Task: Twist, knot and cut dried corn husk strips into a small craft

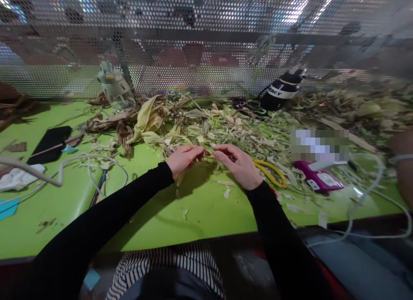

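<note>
Both hands, left hand (183,159) and right hand (237,164), pinch thin husk strip (209,155) above green table (161,214); husk scraps (226,119) behind.

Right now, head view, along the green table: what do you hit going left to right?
White cloth → black phone → clear water bottle → left hand → right hand → yellow-handled scissors → magenta device. Both hands pinch a thin husk strip between them.

Two hands, left hand (183,159) and right hand (238,164), one clear plastic water bottle (116,90) upper left, one black bottle (281,92) upper right, one flat black phone (50,144), one magenta plastic device (318,179).
</note>
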`<state>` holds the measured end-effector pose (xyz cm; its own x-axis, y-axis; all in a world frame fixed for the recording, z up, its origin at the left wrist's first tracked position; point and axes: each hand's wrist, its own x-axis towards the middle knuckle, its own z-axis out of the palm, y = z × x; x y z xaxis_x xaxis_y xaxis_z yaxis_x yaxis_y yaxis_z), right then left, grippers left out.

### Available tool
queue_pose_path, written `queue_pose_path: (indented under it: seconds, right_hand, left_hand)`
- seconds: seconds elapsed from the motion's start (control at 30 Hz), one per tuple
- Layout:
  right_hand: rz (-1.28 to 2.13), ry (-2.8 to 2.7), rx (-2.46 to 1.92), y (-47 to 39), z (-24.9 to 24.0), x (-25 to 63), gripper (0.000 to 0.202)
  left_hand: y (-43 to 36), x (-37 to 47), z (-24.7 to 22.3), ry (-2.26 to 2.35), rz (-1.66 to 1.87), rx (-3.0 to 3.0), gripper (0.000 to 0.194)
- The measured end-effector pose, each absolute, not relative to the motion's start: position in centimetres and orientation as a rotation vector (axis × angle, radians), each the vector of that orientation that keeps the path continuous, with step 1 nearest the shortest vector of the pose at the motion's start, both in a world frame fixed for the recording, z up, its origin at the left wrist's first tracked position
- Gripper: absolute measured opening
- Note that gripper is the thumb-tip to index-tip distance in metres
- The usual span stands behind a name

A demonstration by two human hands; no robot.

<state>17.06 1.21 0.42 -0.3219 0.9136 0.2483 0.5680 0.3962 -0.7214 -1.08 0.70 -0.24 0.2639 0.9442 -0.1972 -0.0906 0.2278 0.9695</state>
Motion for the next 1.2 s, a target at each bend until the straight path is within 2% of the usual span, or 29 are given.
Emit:
queue_pose_path:
  seconds: [0.1,0.37,0.53,0.67,0.8,1.03,1.2]
  right_hand:
    - [0.591,-2.004,-1.197,1.2,-0.2,16.4,0.032]
    - [0.754,-1.742,-1.11,0.9,-0.8,15.9,0.021]
    - [0.837,-1.689,-1.126,1.0,-0.6,15.8,0.024]
    - [0.914,-1.729,-1.163,1.3,-0.8,15.8,0.031]
    - [0.775,-1.866,-1.237,1.3,-1.1,15.9,0.027]
    - [0.821,-1.914,-1.166,1.0,-0.8,15.8,0.02]
    - [1.007,-1.908,-1.098,1.4,-1.2,15.9,0.021]
  left_hand:
    - [0.3,-0.7,-0.3,1.121,0.859,1.228,0.031]
    - [-0.5,-0.2,-0.2,1.059,0.745,1.413,0.026]
    - [-0.4,-0.1,-0.3,1.003,0.754,1.246,0.025]
    - [0.0,-0.1,-0.2,1.01,0.852,1.05,0.017]
    - [0.4,-0.1,-0.1,0.982,0.922,0.987,0.013]
    - [0.4,-0.1,-0.2,1.066,0.932,0.992,0.003]
    - [0.5,-0.4,-0.4,1.122,0.849,1.189,0.023]
